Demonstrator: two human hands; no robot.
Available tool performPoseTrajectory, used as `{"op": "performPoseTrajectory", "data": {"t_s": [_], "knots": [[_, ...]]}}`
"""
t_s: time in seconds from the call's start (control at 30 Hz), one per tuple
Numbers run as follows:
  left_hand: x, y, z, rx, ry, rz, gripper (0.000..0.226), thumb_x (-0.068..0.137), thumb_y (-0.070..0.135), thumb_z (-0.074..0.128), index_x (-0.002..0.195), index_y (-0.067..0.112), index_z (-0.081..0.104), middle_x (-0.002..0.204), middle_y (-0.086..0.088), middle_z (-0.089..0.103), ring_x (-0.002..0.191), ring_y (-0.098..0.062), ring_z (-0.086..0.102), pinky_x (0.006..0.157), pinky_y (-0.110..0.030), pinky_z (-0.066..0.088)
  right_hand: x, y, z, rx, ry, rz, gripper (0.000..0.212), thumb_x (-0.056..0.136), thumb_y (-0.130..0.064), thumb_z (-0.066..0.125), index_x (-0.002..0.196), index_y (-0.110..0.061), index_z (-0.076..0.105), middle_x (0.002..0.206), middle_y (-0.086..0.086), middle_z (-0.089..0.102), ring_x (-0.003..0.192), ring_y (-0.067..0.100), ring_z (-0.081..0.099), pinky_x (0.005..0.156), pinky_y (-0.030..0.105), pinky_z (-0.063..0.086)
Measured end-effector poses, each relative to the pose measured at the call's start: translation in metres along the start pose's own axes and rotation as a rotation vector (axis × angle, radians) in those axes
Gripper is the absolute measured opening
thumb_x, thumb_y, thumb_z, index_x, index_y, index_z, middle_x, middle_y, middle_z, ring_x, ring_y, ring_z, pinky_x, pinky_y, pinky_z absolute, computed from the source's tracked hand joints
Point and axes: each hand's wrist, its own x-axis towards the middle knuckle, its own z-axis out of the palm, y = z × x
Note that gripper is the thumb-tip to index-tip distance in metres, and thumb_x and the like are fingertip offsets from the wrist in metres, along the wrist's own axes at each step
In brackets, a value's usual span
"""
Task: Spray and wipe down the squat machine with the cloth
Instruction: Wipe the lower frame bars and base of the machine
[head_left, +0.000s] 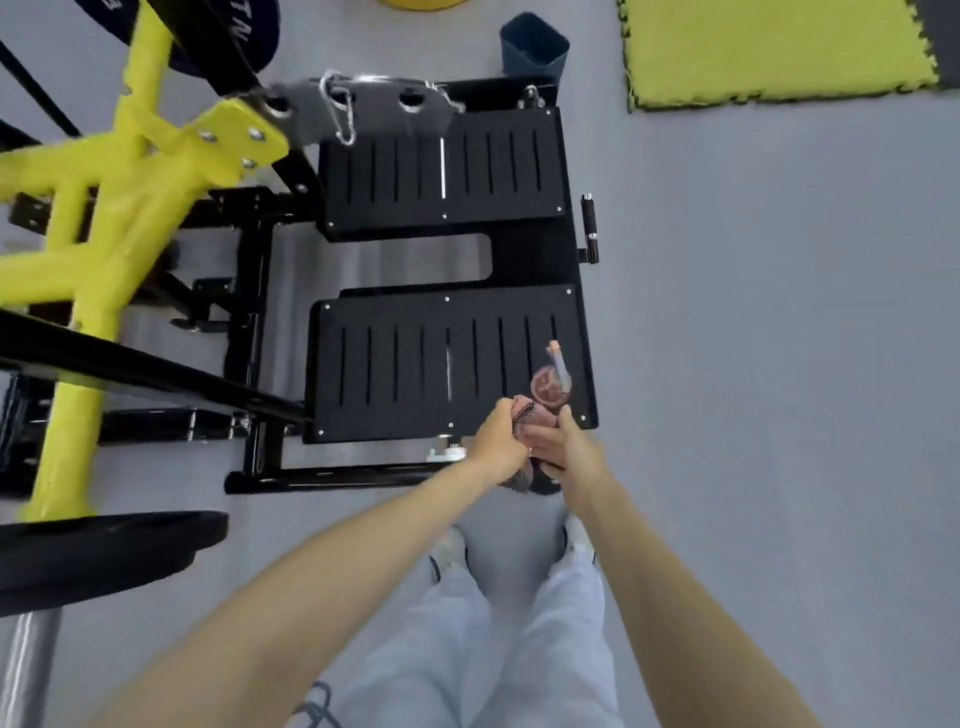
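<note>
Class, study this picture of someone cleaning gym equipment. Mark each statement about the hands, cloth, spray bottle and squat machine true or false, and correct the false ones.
1. The left hand and the right hand both hold the cloth. True.
2. The spray bottle stands on the yellow floor mat. False: it is on the near foot plate, close to the right hand and far from the mat.
3. A blue bin stands beyond the machine's far end. True.
4. The machine's foot plates are yellow. False: they are black; the frame is yellow.
</note>
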Motion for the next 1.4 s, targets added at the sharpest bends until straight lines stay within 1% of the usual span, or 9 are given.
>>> {"op": "performPoseTrajectory", "data": {"t_s": [0.23,0.33,0.67,0.83,0.97,1.07,1.2,1.33,1.4], "knots": [[0.052,-0.048,0.095,-0.086,-0.015,-0.192,0.036,0.078,0.0,0.058,0.11,0.013,0.053,0.098,-0.006,0.064,0.09,-0.024,0.063,0.065,-0.027,0.052,0.059,0.057,-0.06,0.04,0.042,0.092,0.033,0.096,-0.039,0.045,0.098,-0.02,0.072,0.091,-0.004,0.074,0.085,0.011,0.066,0.091,0.034,0.035],[0.074,-0.062,0.134,-0.041,-0.024,-0.207,0.044,0.077,0.006,0.065,0.117,0.018,0.053,0.107,-0.004,0.065,0.096,-0.025,0.064,0.077,-0.033,0.054,0.095,0.073,-0.085,0.094,0.064,0.142,0.028,0.095,-0.036,0.051,0.088,-0.019,0.071,0.083,-0.003,0.071,0.078,0.012,0.064,0.092,0.029,0.041],[0.174,-0.1,0.23,0.336,0.153,-0.072,0.025,0.092,0.014,0.056,0.116,0.02,0.06,0.115,0.0,0.057,0.107,-0.022,0.056,0.078,-0.034,0.048,0.23,0.103,-0.171,-0.119,0.283,0.285,0.016,0.091,-0.005,0.049,0.08,-0.006,0.061,0.074,0.011,0.051,0.073,0.023,0.047,0.059,0.029,0.042],[0.198,-0.1,0.27,0.454,0.066,0.115,0.042,0.095,0.015,0.051,0.136,0.023,0.046,0.114,-0.004,0.044,0.098,-0.025,0.055,0.073,-0.033,0.042,0.27,0.124,-0.188,-0.137,0.258,0.316,0.023,0.093,-0.002,0.041,0.101,-0.012,0.06,0.091,0.009,0.063,0.091,0.026,0.061,0.083,0.04,0.052],[0.203,-0.109,0.281,0.458,0.045,0.229,0.012,0.094,0.038,0.042,0.092,0.029,0.05,0.1,0.001,0.054,0.095,-0.027,0.054,0.076,-0.036,0.043,0.284,0.139,-0.188,-0.219,0.223,0.309,0.028,0.085,-0.001,0.042,0.079,-0.014,0.066,0.096,0.015,0.071,0.091,0.028,0.065,0.09,0.048,0.054],[0.198,-0.135,0.259,0.511,0.104,0.258,0.021,0.092,0.047,0.042,0.078,0.032,0.038,0.095,-0.003,0.058,0.088,-0.027,0.056,0.077,-0.046,0.047,0.286,0.14,-0.19,-0.202,0.235,0.306,0.037,0.084,0.004,0.039,0.099,-0.011,0.069,0.1,0.013,0.07,0.095,0.026,0.063,0.088,0.041,0.052],[0.181,-0.169,0.225,0.554,0.17,0.152,0.037,0.089,0.064,0.045,0.075,0.03,0.037,0.084,0.001,0.058,0.079,-0.021,0.057,0.072,-0.04,0.043,0.283,0.14,-0.188,-0.224,0.222,0.31,0.037,0.087,0.005,0.041,0.114,-0.005,0.064,0.098,0.013,0.065,0.089,0.03,0.06,0.09,0.042,0.051],[0.174,-0.173,0.228,0.272,0.497,-0.204,0.032,0.087,0.06,0.049,0.079,0.03,0.044,0.078,-0.005,0.065,0.077,-0.027,0.062,0.065,-0.039,0.044,0.282,0.14,-0.185,-0.288,0.211,0.262,0.028,0.087,0.003,0.048,0.104,-0.009,0.067,0.081,0.004,0.062,0.087,0.023,0.057,0.095,0.043,0.05],[0.174,-0.154,0.252,0.14,0.495,-0.226,0.029,0.088,0.059,0.05,0.084,0.03,0.048,0.079,-0.001,0.066,0.077,-0.023,0.062,0.065,-0.036,0.044,0.282,0.142,-0.185,-0.307,0.236,0.234,0.026,0.087,0.0,0.05,0.103,-0.01,0.068,0.088,0.005,0.065,0.095,0.025,0.061,0.097,0.044,0.049]]}}
